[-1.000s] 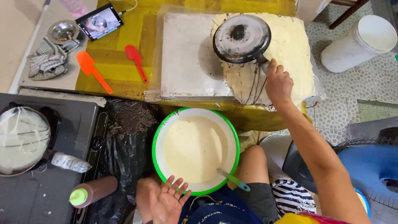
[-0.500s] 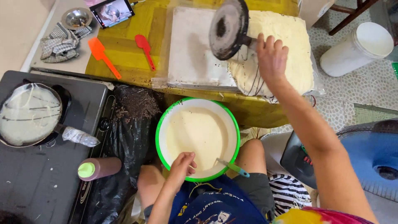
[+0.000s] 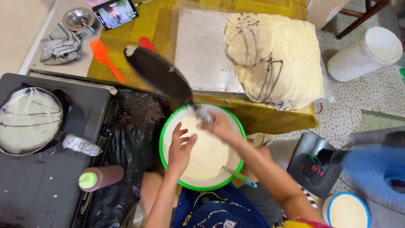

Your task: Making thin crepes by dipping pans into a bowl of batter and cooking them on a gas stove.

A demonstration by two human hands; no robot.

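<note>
Right hand (image 3: 219,126) extended over batter bowl (image 3: 168,126), grip clamped on pan (image 3: 160,74) handle, pan tilted up-left; left hand (image 3: 180,147) open, fingers spread above batter.

Dark pan (image 3: 158,74) tilted, above batter bowl (image 3: 202,147)

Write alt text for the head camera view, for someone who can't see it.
The right hand holds a dark round pan by its handle, tilted over a green-rimmed bowl of pale batter, with the left hand open above the batter. A stack of thin crepes lies on the board behind.
</note>
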